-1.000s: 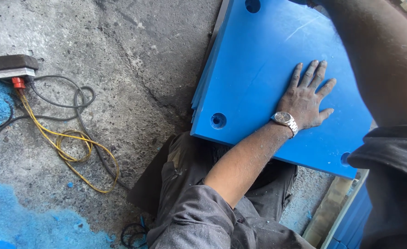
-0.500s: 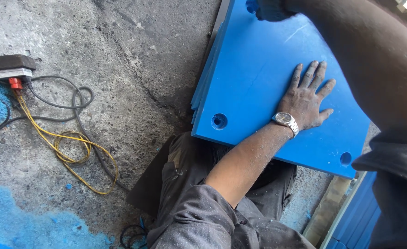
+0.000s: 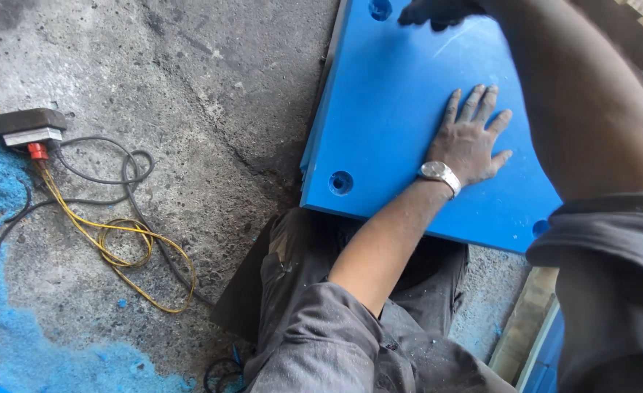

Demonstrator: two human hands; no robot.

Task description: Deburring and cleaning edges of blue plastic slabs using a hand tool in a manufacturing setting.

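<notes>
Keep left hand [image 3: 469, 142] flat, fingers spread, pressing blue board [image 3: 401, 116]; far right hand [image 3: 438, 11] gripping top edge, fingers curled, mostly hidden.

Yellow wire [image 3: 117, 247] and black cable [image 3: 110, 171] coiled on concrete floor [image 3: 212, 87]; grey box [image 3: 26, 125]; blue dust [image 3: 37, 356].

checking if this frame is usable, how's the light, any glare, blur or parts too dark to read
Head view: even daylight, sharp on the concrete floor and cables; no strong glare, only a faint pale streak on the blue panel; left hand lies flat and clear on it; right hand at the top edge is dark, cropped and slightly blurred; the near right arm is shadowed.
</notes>
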